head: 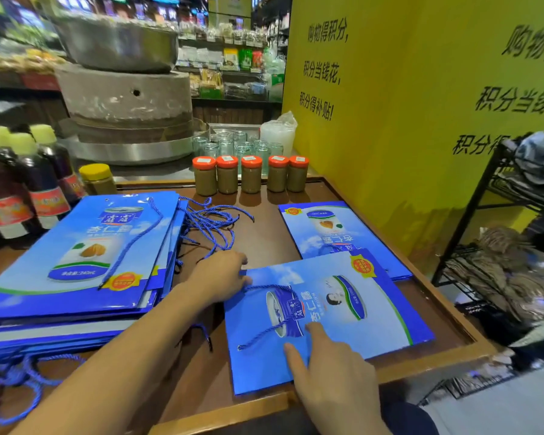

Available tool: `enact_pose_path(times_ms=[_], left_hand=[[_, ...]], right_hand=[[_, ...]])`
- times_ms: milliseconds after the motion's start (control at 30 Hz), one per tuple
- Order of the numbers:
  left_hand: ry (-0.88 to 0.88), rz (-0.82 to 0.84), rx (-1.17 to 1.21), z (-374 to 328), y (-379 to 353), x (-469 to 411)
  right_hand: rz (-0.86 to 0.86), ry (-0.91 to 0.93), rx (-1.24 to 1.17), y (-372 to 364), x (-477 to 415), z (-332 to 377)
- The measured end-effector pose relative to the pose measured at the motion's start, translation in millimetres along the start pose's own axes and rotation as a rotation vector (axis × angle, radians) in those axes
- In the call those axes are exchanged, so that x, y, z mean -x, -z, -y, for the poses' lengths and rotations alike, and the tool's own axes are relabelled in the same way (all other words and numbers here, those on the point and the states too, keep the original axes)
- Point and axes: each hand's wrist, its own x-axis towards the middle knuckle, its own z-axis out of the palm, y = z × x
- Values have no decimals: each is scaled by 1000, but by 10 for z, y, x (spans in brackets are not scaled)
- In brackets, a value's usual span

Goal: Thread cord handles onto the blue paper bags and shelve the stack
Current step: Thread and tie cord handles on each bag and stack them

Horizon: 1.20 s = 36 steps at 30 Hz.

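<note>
A flat blue paper bag [374,315] lies at the front of the wooden table [264,233], with a blue cord handle [264,309] looped across its left part. My left hand [220,274] grips the bag's upper left corner, where the cord starts. With straight fingers, my right hand [330,368] presses down on the bag near its front edge. A stack of blue bags [85,255] with cords fitted sits at the left. Another flat blue bag [336,233] lies behind the front one. Loose blue cords [211,224] are piled in the middle.
Several orange-lidded jars [250,174] stand in a row at the table's back, with empty glasses [233,146] behind them. Dark sauce bottles [29,180] stand at the far left. A black wire rack [500,233] with cloth is at the right, beside a yellow wall [405,105].
</note>
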Motion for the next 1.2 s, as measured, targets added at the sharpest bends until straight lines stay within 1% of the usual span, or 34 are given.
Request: enact_pose_path(times_ms=[33,100,200,267,333,367,433,467,533,667,767,800,833,867,967,1067,1133,1200], left_hand=[[-7,19,57,5,25,9],[-19,41,248,66,88,39],[13,8,668,219,227,186],[47,-87,884,248,273,343],[109,-219,1008,209,244,523],[168,-277,1060,197,170,596],[277,-344,1166,180,-17,752],[322,-369,1194,186,-103,817],[332,-389,1148,211,-249,907],[290,-364,1022,104,-412,1096],[229,-443,1172,11,-352,1118],[203,-479,1174,-26,-251,1095],[178,-502,1119,-45,-140,1038],[144,-515,1107,-74,-14,973],[127,-554,1232,-156,276,787],[102,-642,1236,-161,210,659],[118,-613,1209,-146,18,669],[177,-520,1221,-85,-231,718]], right_hand=[[-4,-8,-11,-12,42,10],[-24,-22,-42,-45,127,28],[-61,-25,-78,-87,229,45],[-94,-27,-35,-122,261,68],[-129,-33,-43,-124,240,75],[-140,-44,-111,-123,197,63],[-182,-41,-377,-132,58,1],[-207,-26,-512,-134,-33,-46],[-174,6,-671,-124,-246,-147],[-73,50,-799,-68,-559,-282],[-21,34,-1148,116,-589,-262],[-18,36,-1255,218,-602,-236],[-33,50,-1317,327,-639,-218],[-50,74,-1353,438,-687,-196],[-78,123,-1418,683,-849,-94],[-112,103,-1394,672,-960,-58],[-119,54,-1366,515,-1013,-118],[-107,17,-1290,281,-1035,-215]])
